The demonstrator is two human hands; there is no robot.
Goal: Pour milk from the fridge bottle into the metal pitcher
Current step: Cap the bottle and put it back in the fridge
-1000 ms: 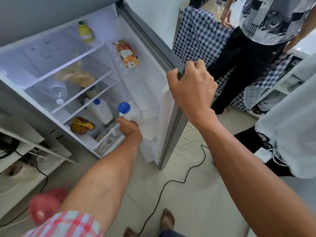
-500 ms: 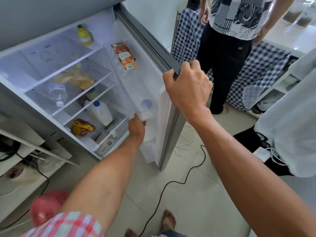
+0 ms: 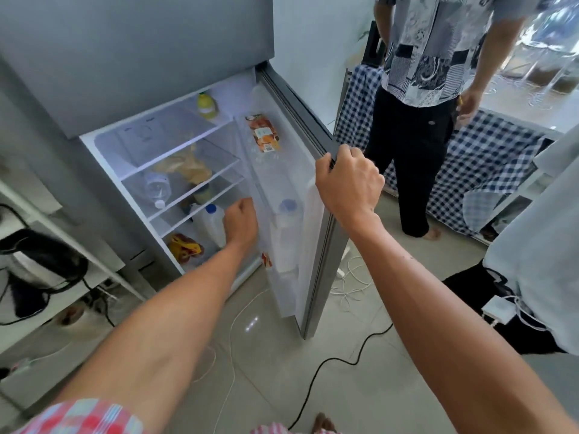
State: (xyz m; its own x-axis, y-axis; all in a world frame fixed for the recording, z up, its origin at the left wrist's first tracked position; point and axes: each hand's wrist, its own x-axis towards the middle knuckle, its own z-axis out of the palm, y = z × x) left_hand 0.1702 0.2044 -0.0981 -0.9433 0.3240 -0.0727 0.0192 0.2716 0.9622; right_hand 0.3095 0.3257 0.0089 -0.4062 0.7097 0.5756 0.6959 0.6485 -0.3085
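Observation:
The fridge stands open. A white milk bottle with a blue cap stands in the lower bin of the fridge door. A second white jug with a blue cap sits on the lower inner shelf. My left hand is inside the fridge between the two, fingers curled, nothing visible in it, close beside the jug. My right hand grips the door's outer edge. No metal pitcher is in view.
A person stands just beyond the door by a table with a checked cloth. A black cable and white cords lie on the tiled floor. A dark kettle sits on the left shelf.
My left hand carried the blue-capped bottle from the shelf into the door bin, let go of it, and moved back left toward the inner shelf. My right hand kept hold of the door.

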